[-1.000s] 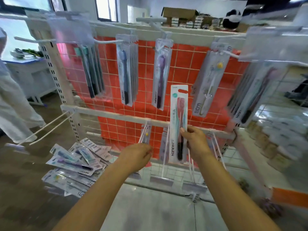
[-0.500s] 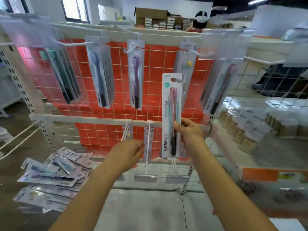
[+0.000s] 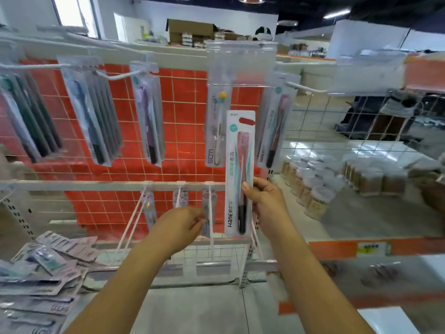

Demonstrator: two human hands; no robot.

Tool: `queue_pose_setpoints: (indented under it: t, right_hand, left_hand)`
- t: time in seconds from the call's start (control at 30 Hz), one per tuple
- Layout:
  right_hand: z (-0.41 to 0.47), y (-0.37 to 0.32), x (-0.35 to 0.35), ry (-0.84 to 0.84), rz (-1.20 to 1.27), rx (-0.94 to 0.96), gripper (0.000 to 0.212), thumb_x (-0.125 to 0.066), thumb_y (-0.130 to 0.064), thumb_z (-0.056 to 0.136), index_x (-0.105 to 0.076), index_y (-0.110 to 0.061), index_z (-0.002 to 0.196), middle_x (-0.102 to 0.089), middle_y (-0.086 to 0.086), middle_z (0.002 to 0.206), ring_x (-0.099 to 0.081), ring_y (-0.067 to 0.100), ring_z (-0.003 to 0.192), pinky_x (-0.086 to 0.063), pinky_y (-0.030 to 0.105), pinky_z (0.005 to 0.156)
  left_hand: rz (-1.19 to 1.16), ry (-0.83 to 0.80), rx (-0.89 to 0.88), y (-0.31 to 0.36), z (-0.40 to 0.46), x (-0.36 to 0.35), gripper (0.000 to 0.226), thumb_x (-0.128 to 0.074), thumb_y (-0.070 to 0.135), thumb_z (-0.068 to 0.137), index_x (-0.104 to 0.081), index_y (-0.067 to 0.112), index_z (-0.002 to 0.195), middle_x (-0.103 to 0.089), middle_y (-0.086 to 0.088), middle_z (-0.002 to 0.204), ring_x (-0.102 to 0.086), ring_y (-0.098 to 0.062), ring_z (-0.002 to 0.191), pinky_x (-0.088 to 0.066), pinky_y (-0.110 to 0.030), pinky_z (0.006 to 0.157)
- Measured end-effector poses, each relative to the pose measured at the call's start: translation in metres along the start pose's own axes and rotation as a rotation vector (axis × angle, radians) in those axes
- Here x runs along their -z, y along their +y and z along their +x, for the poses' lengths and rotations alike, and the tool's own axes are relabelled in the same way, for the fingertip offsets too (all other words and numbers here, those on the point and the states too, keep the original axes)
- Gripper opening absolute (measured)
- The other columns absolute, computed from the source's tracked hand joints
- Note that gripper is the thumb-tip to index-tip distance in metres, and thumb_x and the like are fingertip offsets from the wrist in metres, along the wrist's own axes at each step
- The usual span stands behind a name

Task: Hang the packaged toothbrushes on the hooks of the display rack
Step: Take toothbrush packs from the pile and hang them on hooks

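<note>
My right hand (image 3: 267, 203) grips a packaged pink toothbrush (image 3: 239, 150) by its lower half and holds it upright in front of the display rack (image 3: 72, 185). The pack's top is just below the upper row, between the yellow-brush pack (image 3: 216, 126) and a hanging pink-brush pack (image 3: 274, 131). My left hand (image 3: 179, 229) is lower, fingers curled, fingertips at the edge of a small pack (image 3: 207, 206) on a lower hook. Whether it pinches that pack I cannot tell. More packs hang upper left (image 3: 94, 121).
A pile of loose packaged toothbrushes (image 3: 41, 273) lies at the lower left. A bare white hook (image 3: 303, 88) sticks out at the upper right. Several jars (image 3: 313, 189) stand behind the wire grid on the right. An orange shelf edge (image 3: 337, 248) runs below them.
The view has swung to the right, so the rack sits further left. My right hand has carried the pink pack up and rightward. My left hand stays at the lower hooks.
</note>
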State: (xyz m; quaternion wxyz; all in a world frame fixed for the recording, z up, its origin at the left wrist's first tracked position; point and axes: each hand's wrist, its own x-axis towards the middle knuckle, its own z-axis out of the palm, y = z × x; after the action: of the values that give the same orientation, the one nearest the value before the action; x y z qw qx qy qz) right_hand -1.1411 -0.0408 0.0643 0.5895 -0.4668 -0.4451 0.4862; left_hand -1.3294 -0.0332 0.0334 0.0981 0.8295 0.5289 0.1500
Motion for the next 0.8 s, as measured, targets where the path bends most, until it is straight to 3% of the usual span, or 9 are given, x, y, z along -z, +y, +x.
queue_pose_setpoints:
  t: [0.2, 0.4, 0.57, 0.7, 0.8]
  right_hand:
    - [0.002, -0.005, 0.028, -0.047, -0.002, 0.025, 0.017, -0.056, -0.006, 0.089, -0.068, -0.017, 0.092, -0.073, 0.004, 0.09, -0.069, 0.022, 0.089, -0.056, 0.037, 0.082]
    - [0.011, -0.011, 0.059, -0.034, -0.008, 0.016, 0.015, -0.058, -0.006, 0.088, -0.066, -0.018, 0.086, -0.072, -0.007, 0.077, -0.069, 0.014, 0.08, -0.057, 0.034, 0.078]
    - [0.009, -0.032, 0.072, -0.067, -0.013, 0.094, 0.017, -0.056, -0.005, 0.088, -0.066, -0.02, 0.087, -0.073, -0.009, 0.075, -0.07, 0.008, 0.075, -0.059, 0.028, 0.071]
    - [0.005, -0.052, 0.078, -0.07, 0.028, 0.213, 0.016, -0.056, -0.007, 0.088, -0.065, -0.019, 0.09, -0.072, -0.009, 0.076, -0.07, 0.007, 0.076, -0.057, 0.023, 0.066]
    - [0.0, -0.058, 0.082, -0.058, 0.095, 0.242, 0.016, -0.053, -0.005, 0.089, -0.064, -0.016, 0.09, -0.072, -0.009, 0.073, -0.069, 0.007, 0.07, -0.056, 0.022, 0.061]
  left_hand:
    - [0.041, -0.043, -0.067, 0.022, 0.021, -0.019, 0.025, -0.046, 0.025, 0.095, -0.061, 0.022, 0.115, -0.065, 0.002, 0.109, -0.059, -0.014, 0.095, -0.042, -0.021, 0.074]
    - [0.07, -0.106, -0.017, 0.047, 0.036, -0.035, 0.026, -0.043, 0.028, 0.096, -0.06, 0.023, 0.115, -0.064, 0.004, 0.111, -0.058, -0.015, 0.1, -0.048, -0.031, 0.087]
    - [0.05, -0.144, 0.042, 0.053, 0.044, -0.043, 0.028, -0.044, 0.033, 0.096, -0.058, 0.028, 0.12, -0.062, 0.008, 0.12, -0.057, -0.014, 0.109, -0.041, -0.043, 0.101]
    - [0.029, -0.125, 0.026, 0.052, 0.047, -0.044, 0.028, -0.045, 0.028, 0.097, -0.058, 0.023, 0.121, -0.062, 0.005, 0.119, -0.057, -0.012, 0.106, -0.046, -0.027, 0.093]
    - [0.035, -0.121, 0.041, 0.053, 0.052, -0.046, 0.027, -0.044, 0.028, 0.097, -0.058, 0.023, 0.119, -0.062, 0.004, 0.117, -0.057, -0.013, 0.105, -0.046, -0.031, 0.093]
